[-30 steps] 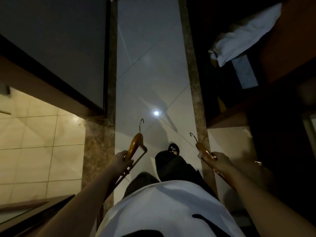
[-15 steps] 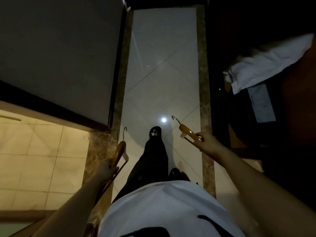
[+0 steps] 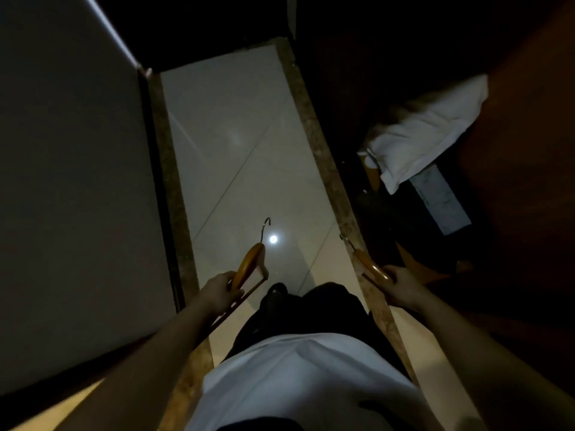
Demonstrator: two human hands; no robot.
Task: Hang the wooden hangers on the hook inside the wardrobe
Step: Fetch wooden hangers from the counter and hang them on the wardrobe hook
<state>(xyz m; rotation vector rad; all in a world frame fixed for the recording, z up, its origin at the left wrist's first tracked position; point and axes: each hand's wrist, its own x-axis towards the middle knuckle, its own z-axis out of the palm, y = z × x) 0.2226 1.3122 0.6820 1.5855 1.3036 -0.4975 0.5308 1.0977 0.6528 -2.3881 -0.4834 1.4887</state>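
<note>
— Status of the left hand (image 3: 217,292)?
— Fingers curled round one wooden hanger (image 3: 249,267), its metal hook pointing ahead over the tiled floor (image 3: 236,150).
— And the right hand (image 3: 401,286)?
— Gripping the second hanger (image 3: 370,269) at the edge of the dark wardrobe (image 3: 342,88); white bedding (image 3: 426,132) lies inside.

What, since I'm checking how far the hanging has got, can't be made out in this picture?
Head view:
- Hook inside the wardrobe: lost in the dark interior.
- Right hanger: only its top shows; the right hand covers the rest.
- Left hanger: far end hidden behind the left hand and forearm.
- Flat pale thing under the white cloth: too dim to identify.
</note>
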